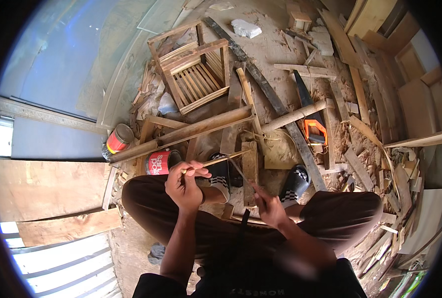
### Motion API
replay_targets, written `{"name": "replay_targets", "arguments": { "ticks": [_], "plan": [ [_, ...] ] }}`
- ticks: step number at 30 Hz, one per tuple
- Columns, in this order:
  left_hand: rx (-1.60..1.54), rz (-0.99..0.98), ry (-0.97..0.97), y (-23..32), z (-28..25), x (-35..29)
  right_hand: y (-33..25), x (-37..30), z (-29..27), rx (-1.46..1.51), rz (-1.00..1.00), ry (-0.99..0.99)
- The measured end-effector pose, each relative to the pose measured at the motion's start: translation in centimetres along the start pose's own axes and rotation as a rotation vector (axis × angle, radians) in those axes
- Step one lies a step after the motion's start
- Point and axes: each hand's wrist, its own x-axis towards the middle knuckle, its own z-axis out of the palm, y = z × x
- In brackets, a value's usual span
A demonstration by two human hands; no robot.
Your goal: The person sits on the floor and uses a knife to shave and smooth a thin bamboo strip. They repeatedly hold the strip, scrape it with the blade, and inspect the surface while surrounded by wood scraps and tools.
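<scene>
My left hand (183, 187) is closed on a thin wooden stick (217, 160), which points away to the right. In my right hand (271, 207) is a knife, its narrow blade (239, 170) slanting up to the left. The blade's tip meets or crosses the stick near its far end; contact is hard to make out. Beneath them, a thick wooden block (250, 174) lies between my sandalled feet. My fingers hide most of the knife's handle.
A slatted wooden frame (196, 74) lies ahead, behind a long grooved timber (191, 130). Two paint cans, one red (162, 161) and one dark-sided (120, 138), stand to the left. An orange-handled saw (314, 132) rests to the right among scrap wood (357, 166).
</scene>
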Motion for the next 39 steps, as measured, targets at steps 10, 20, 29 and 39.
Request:
{"name": "replay_targets", "arguments": {
  "ticks": [10, 20, 29, 39],
  "plan": [
    [-0.016, -0.019, 0.154, -0.2, 0.4, -1.1, -1.2, 0.5, 0.4, 0.098, -0.176, -0.034],
    [0.036, -0.007, 0.200, -0.3, 0.6, -0.5, -1.0, 3.0, 0.7, -0.065, -0.227, -0.041],
    [0.023, -0.043, 0.216, -0.1, 0.5, -0.2, 4.3, 2.6, -0.2, -0.204, 0.151, -0.076],
    [0.010, -0.073, 0.254, 0.1, 0.7, -0.3, 8.1, 2.9, 0.5, -0.282, 0.292, 0.007]
  ]
}}
